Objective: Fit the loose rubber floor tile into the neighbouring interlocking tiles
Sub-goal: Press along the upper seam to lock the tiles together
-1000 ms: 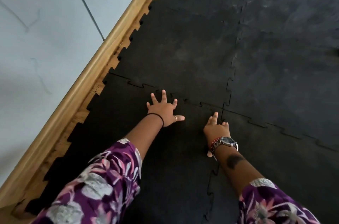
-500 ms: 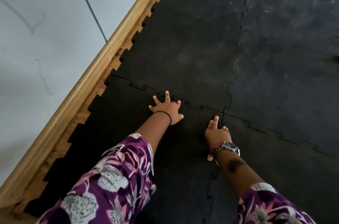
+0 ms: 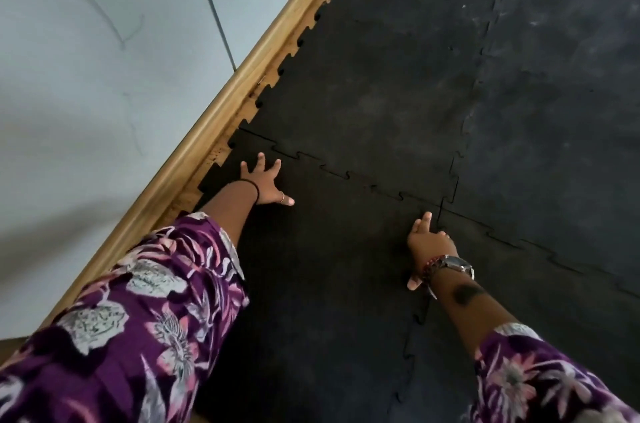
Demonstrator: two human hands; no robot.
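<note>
The loose black rubber tile (image 3: 322,266) lies flat in front of me, its toothed far edge meeting the neighbouring tile (image 3: 374,90) along a jagged seam. My left hand (image 3: 265,183) presses flat on the tile's far left corner, fingers spread, holding nothing. My right hand (image 3: 427,244) rests palm down at the tile's far right corner, fingers pointing at the junction where several tiles meet. A tile on the right (image 3: 540,301) joins along a toothed seam partly hidden by my right forearm.
A wooden skirting board (image 3: 221,104) runs diagonally along the tiles' left side, below a pale grey wall (image 3: 104,41). Toothed tile edges show bare wood floor (image 3: 207,166) beside the skirting. More dusty black tiles (image 3: 554,76) extend far right.
My left hand has slid left along the seam, from the middle of the far edge to the corner by the skirting. My right hand stays at the right corner.
</note>
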